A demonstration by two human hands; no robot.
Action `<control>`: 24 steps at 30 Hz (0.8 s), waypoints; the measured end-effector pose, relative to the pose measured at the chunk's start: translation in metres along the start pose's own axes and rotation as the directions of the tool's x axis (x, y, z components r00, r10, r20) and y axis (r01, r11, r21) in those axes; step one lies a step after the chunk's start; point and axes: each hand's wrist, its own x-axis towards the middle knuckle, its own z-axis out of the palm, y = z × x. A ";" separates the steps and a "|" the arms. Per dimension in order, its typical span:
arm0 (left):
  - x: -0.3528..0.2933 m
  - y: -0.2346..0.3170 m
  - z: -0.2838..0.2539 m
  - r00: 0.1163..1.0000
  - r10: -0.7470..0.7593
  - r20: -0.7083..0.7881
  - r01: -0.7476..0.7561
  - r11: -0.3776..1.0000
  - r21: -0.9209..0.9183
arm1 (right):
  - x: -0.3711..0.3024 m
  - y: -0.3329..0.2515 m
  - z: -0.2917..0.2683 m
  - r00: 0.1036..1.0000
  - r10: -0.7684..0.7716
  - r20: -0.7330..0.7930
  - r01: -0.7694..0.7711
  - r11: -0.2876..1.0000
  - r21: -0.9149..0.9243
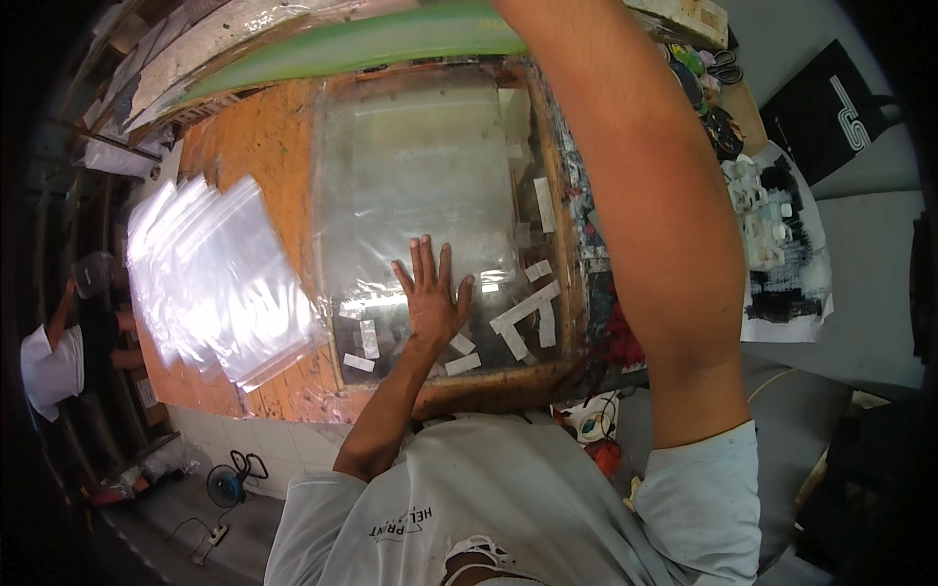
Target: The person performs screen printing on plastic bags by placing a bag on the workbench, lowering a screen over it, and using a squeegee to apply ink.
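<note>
My left hand [433,301] lies flat with its fingers spread, pressing on the near part of a clear plastic bag [420,156]. The bag is spread over a glass panel [401,369] set in a wooden frame on the table. Several white strips [523,311] are stuck to the glass around its near end and right side. My right arm [664,195] reaches up past the far edge of the picture, so the right hand is out of sight. Left of the panel is a fanned pile of clear zip bags [220,283].
The pile rests on an orange wooden tabletop [283,137]. A long frame with green sheeting [362,51] spans the far side. To the right are white plastic parts [767,220] on ink-smeared paper [806,317] and scissors [725,68]. Another person [59,366] is at far left.
</note>
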 end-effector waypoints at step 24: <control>-0.085 0.021 -0.145 0.809 -0.372 0.455 0.122 -0.651 -0.749 | -0.211 0.038 0.274 0.987 -0.106 -0.123 0.078 0.975 -0.210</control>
